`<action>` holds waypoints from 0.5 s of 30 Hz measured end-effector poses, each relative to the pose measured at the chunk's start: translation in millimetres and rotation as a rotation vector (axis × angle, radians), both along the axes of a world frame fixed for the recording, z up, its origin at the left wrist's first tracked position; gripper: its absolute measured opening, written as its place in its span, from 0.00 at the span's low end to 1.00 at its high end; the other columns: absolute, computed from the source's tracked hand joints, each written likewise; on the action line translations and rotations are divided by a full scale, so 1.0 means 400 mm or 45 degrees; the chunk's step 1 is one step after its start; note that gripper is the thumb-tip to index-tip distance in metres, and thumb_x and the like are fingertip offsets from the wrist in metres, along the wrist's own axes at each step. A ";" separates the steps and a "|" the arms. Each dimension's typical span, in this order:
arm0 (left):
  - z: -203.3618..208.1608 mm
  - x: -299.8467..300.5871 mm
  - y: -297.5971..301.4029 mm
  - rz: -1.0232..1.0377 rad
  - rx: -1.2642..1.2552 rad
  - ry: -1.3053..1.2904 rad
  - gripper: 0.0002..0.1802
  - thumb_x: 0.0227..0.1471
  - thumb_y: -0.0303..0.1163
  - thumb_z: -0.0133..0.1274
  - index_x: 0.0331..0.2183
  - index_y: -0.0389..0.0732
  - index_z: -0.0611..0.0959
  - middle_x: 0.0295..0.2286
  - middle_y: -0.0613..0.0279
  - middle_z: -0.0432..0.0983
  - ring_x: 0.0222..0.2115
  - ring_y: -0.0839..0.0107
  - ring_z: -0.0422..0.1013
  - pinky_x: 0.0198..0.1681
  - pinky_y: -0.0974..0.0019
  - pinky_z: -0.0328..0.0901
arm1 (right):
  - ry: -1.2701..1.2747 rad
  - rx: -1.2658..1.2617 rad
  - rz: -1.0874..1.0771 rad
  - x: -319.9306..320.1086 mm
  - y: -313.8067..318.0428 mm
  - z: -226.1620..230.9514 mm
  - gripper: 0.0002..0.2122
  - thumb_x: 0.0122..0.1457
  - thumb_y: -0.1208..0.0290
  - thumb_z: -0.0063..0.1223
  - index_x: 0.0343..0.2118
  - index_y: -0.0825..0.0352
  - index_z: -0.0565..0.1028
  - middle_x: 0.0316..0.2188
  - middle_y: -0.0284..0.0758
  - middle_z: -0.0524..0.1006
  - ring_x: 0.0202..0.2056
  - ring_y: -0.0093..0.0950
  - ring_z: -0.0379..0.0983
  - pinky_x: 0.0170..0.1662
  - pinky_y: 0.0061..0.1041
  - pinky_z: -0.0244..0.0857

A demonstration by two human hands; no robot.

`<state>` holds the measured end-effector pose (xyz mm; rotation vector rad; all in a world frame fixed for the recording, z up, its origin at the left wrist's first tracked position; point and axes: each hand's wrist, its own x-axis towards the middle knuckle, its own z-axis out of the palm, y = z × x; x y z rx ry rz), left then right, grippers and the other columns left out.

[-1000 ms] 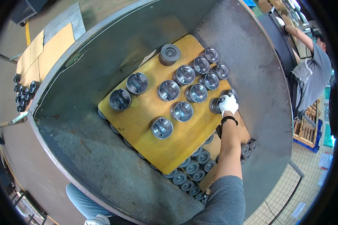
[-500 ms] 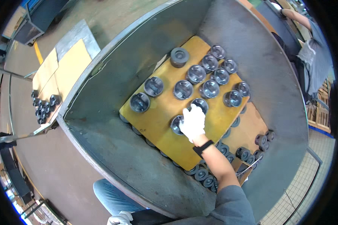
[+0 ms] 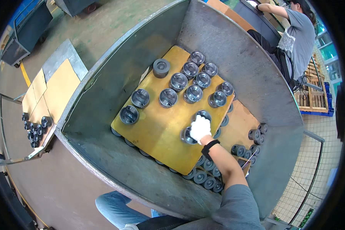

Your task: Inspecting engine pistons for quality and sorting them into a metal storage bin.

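My right hand (image 3: 200, 129), in a white glove, grips two metal pistons on a yellow-brown board. One piston (image 3: 186, 136) is at its left side, and the other piston (image 3: 203, 114) is beyond its fingertips. The fingers are curled at the pistons' open ends and partly hide them. Several more pistons (image 3: 168, 98) stand on the board (image 3: 157, 134), most with hollow ends up; one piston (image 3: 161, 68) at the far left shows a closed crown. Of my left hand (image 3: 129, 227), only a white glove sliver shows at the lower edge, fingers hidden.
A deep grey metal bin (image 3: 92, 119) surrounds the board. Beneath it lie more pistons (image 3: 199, 176) and a brown cardboard sheet (image 3: 239, 124). Left of the bin, a cart (image 3: 61, 90) carries cardboard and pistons. A co-worker (image 3: 297, 42) is at another bin, far right.
My right hand has slid the two pistons rightward across the board, toward its right edge. The whole view has shifted, bringing more of the co-worker into sight.
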<state>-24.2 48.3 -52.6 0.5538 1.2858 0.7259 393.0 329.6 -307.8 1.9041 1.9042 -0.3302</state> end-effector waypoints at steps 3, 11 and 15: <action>-0.010 0.010 -0.023 0.053 0.241 0.021 0.12 0.55 0.35 0.51 0.26 0.36 0.79 0.26 0.55 0.73 0.37 0.57 0.65 0.46 0.54 0.58 | -0.113 0.021 -0.095 0.116 -0.017 -0.032 0.13 0.55 0.65 0.50 0.37 0.64 0.84 0.46 0.43 0.73 0.47 0.41 0.71 0.46 0.41 0.62; -0.026 0.021 0.034 0.101 0.109 -0.092 0.12 0.52 0.35 0.54 0.25 0.36 0.78 0.25 0.55 0.73 0.37 0.58 0.65 0.45 0.55 0.58 | -0.093 0.068 -0.290 0.237 0.006 -0.065 0.12 0.50 0.65 0.56 0.37 0.58 0.84 0.46 0.42 0.74 0.47 0.42 0.73 0.46 0.42 0.67; -0.014 -0.002 0.032 0.081 -0.092 -0.048 0.13 0.50 0.35 0.57 0.21 0.37 0.79 0.24 0.56 0.74 0.37 0.58 0.66 0.45 0.57 0.59 | -0.211 -0.035 -0.084 0.146 0.049 0.056 0.14 0.46 0.64 0.59 0.36 0.59 0.84 0.44 0.43 0.78 0.49 0.42 0.75 0.50 0.41 0.67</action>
